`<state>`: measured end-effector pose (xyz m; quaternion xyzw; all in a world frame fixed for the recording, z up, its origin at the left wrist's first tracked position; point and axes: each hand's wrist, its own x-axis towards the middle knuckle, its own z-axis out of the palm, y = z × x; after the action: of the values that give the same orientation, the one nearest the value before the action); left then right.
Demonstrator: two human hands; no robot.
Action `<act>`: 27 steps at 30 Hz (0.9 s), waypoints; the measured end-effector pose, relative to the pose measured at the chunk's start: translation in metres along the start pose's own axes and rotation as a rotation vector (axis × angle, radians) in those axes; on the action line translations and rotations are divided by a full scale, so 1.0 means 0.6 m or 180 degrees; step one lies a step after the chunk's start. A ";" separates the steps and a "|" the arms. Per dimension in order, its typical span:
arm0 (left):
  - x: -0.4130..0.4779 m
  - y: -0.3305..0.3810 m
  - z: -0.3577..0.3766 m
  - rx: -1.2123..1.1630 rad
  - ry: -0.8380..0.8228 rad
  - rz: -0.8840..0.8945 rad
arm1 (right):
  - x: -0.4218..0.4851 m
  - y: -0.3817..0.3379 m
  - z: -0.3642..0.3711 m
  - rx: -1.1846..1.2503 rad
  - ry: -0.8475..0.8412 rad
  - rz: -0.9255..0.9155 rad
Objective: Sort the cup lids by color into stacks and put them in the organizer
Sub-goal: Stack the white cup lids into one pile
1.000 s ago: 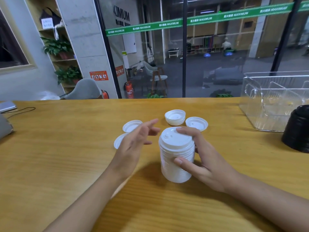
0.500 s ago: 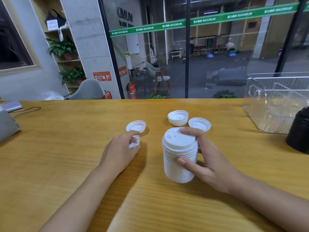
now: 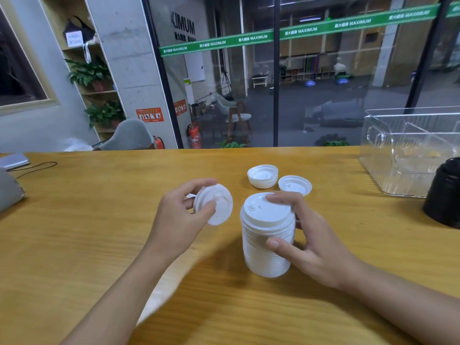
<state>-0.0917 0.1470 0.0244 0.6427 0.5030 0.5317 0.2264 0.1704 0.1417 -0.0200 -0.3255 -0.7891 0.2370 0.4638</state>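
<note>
A tall stack of white cup lids (image 3: 267,235) stands on the wooden table (image 3: 74,245) in front of me. My right hand (image 3: 308,242) grips its side, fingertips on the top lid. My left hand (image 3: 179,215) holds a single white lid (image 3: 214,204) tilted up, just left of the stack. Behind the stack lie a short pile of white lids (image 3: 262,176) and one loose white lid (image 3: 295,185). A stack of black lids (image 3: 445,192) stands at the right edge. The clear organizer (image 3: 408,150) sits behind it.
A grey device (image 3: 10,192) and a cable (image 3: 34,169) lie at the table's far left. A glass wall runs behind the table's far edge. The organizer has clear dividers inside.
My left hand closed on a loose white lid on the table and lifted it up, tilted, toward the tall stack. My right hand stayed on the stack.
</note>
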 end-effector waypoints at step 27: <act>-0.042 0.049 0.068 -0.0730 -0.0269 0.0027 | 0.004 -0.008 0.004 0.0162 0.0160 -0.0241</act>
<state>-0.0406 0.1230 0.0235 0.6365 0.4262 0.5591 0.3172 0.1659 0.1401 -0.0169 -0.2894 -0.7827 0.2311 0.5003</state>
